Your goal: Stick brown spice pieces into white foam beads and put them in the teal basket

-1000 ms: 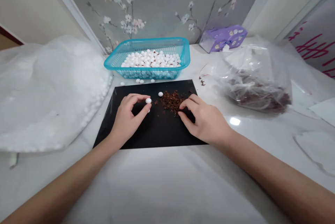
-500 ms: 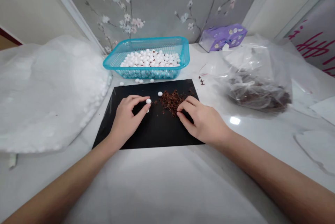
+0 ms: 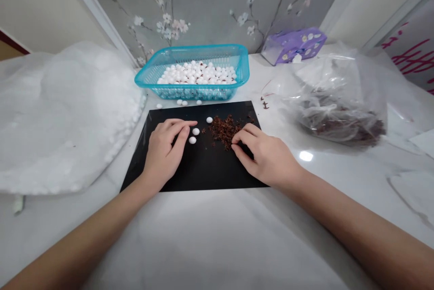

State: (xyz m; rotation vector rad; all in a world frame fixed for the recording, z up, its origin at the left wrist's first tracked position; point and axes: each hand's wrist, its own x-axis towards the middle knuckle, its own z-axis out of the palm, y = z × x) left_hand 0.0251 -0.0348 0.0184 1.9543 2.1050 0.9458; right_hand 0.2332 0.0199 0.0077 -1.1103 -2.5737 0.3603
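My left hand point(image 3: 165, 150) rests on a black sheet point(image 3: 203, 172), its fingers apart and holding nothing. Just right of its fingertips, white round beads point(image 3: 195, 131) lie on the sheet, and one more bead point(image 3: 209, 120) sits further up. My right hand point(image 3: 266, 156) has its fingertips pressed together at the edge of a pile of dark brown shreds point(image 3: 224, 131). Whether those fingers hold any shreds is hidden. A blue plastic basket point(image 3: 191, 48) behind the sheet holds many white beads, several flecked with brown.
A large clear bag of white beads point(image 3: 61, 118) lies at the left, and a clear bag of dark brown shreds point(image 3: 339, 116) at the right. A purple patterned box point(image 3: 293, 45) stands at the back. Loose beads point(image 3: 179, 102) and brown bits point(image 3: 264, 104) lie on the white counter point(image 3: 217, 235).
The white bead at my left fingertips now lies on the black sheet, clear of the fingers. My left fingers have spread slightly. My right hand has barely moved.
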